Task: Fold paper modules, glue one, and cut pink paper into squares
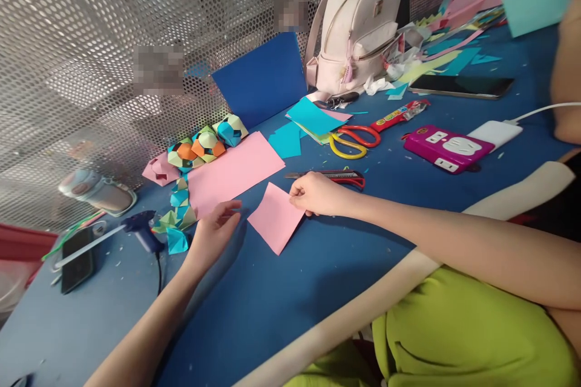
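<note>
A small pink square of paper (276, 217) lies near the middle of the blue table. My right hand (313, 195) pinches its right corner between thumb and fingers. To the left of the square, my left hand (216, 231) hovers with fingers apart and nothing in them. Behind both, a larger pink sheet (238, 166) lies flat. A red box cutter (342, 178) rests just beyond my right hand. Folded paper shapes in several colours (206, 144) sit along the back, with smaller blue folded pieces (177, 240) close to my left hand.
A blue glue gun (144, 231), a phone (77, 260) and a bottle (97, 190) are at left. Scissors (351, 140), blue paper sheets (315, 117), a purple power strip (447, 148), another phone (462, 86) and a pale backpack (356, 30) occupy the right and back. Someone's arm (567, 72) shows at far right.
</note>
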### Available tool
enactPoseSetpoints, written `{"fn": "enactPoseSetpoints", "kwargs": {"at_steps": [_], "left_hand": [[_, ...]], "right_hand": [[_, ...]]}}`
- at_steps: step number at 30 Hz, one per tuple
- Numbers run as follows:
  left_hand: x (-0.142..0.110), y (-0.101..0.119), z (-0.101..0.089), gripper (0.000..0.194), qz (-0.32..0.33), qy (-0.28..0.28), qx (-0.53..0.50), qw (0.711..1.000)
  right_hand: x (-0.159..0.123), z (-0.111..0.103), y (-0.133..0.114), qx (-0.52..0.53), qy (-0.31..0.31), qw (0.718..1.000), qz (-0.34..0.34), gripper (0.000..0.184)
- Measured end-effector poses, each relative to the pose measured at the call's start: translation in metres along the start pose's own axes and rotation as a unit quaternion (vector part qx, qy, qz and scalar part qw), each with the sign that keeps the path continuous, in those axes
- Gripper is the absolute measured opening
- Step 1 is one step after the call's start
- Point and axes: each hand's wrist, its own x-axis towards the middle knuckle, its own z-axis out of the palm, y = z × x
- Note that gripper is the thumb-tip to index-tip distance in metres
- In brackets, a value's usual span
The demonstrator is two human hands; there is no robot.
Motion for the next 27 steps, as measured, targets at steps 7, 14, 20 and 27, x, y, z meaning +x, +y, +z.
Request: {"fn": "enactPoseSetpoints", "kwargs": {"at_steps": [7, 14, 20, 27], "left_hand": [[-0.016, 0.015, 0.024, 0.016, 0.177, -0.151, 0.156, 0.96], [0.0, 0.011, 0.048, 0.032, 0.192, -0.145, 0.124, 0.963], [0.016, 0.003, 0.065, 0.055, 0.246, -0.155, 0.202, 0.935], [0.017, -0.008, 0.07, 0.04, 0.279, -0.116, 0.265, 0.916]], "right_hand": [[0.001, -0.003, 0.002, -0.043, -0.017, 0.999, -0.018, 0.023], [0.001, -0.006, 0.0, -0.033, -0.046, 0.998, -0.002, 0.018], [-0.002, -0.006, -0.005, -0.064, -0.037, 0.997, -0.008, 0.02], [-0.003, -0.005, -0.008, -0.119, -0.014, 0.992, -0.039, 0.025]]}}
